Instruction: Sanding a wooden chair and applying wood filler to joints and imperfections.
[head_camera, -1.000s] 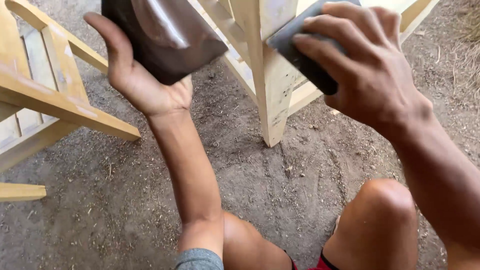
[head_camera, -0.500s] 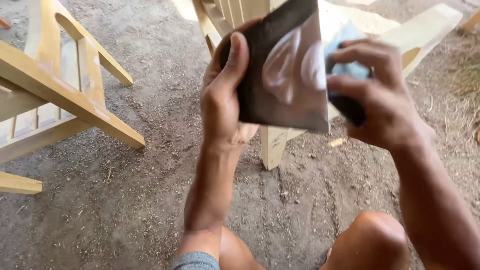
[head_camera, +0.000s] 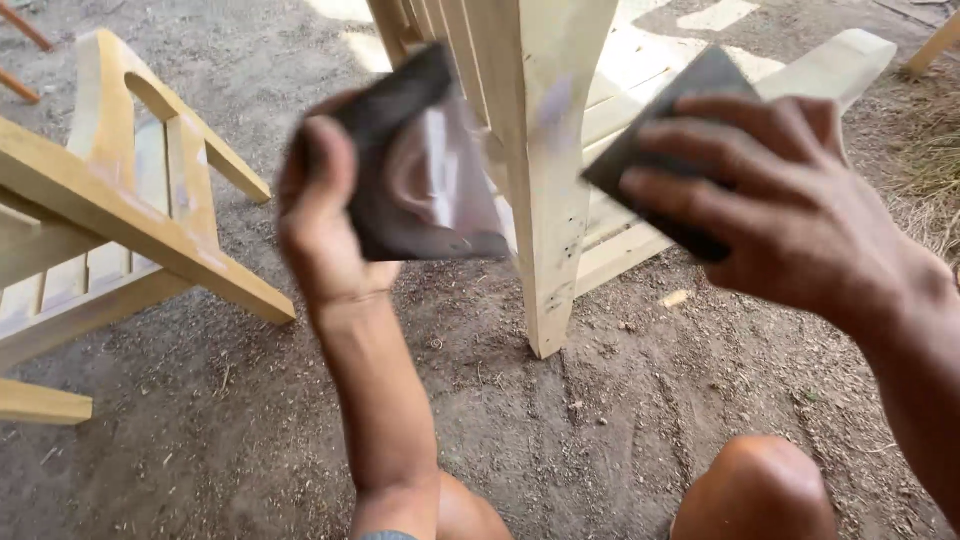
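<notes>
The left hand (head_camera: 325, 215) grips a dark sheet of sandpaper (head_camera: 420, 180), thumb on its left edge, holding it up just left of the pale wooden leg (head_camera: 545, 200). The right hand (head_camera: 790, 205) presses its fingers flat on a dark sanding block (head_camera: 655, 150), pinching it, just right of the same leg. Another wooden chair (head_camera: 110, 220) stands on the dirt ground (head_camera: 600, 430) at the left.

Both hands are raised at the same height: left hand (head_camera: 325, 215) on the left, thumb up and fingers curled closed; right hand (head_camera: 780, 200) on the right, fingers spread flat, pressing.
</notes>
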